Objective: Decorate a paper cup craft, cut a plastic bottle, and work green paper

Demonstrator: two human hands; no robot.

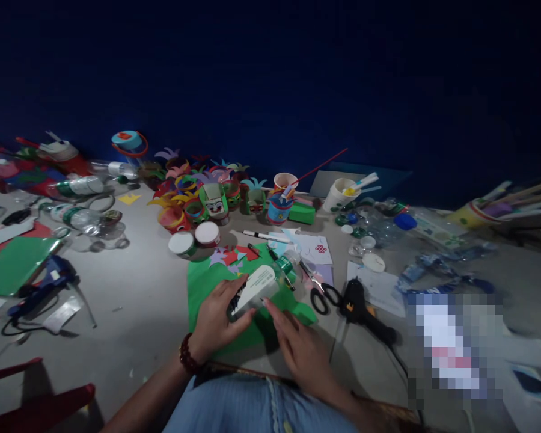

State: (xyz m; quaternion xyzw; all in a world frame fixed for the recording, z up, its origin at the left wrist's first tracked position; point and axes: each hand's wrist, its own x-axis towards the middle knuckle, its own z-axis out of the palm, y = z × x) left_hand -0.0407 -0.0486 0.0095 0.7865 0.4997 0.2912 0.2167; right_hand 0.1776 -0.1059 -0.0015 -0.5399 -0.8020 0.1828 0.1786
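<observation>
My left hand (220, 316) is closed around a pale, box-shaped piece (259, 285) with small print on its top and a dark, uneven left end; I cannot make out its exact kind. My right hand (297, 346) has its fingers stretched out, the index fingertip at the near right edge of that piece. Beneath both hands lies a green sheet (201, 288). Just beyond the piece, a clear bottle part with a green label (287, 263) rests on the sheet. Red and purple paper scraps (237, 255) lie at its far edge. Black-handled scissors (322, 294) are right of the sheet.
A black glue gun (358, 307) with a cord lies to the right, a blue glue gun (49, 282) to the left. Decorated paper cups (214, 201), two lidded tubs (207, 233) and a white cup of sticks (341, 193) stand behind. Plastic bottles (83, 218) lie at both sides.
</observation>
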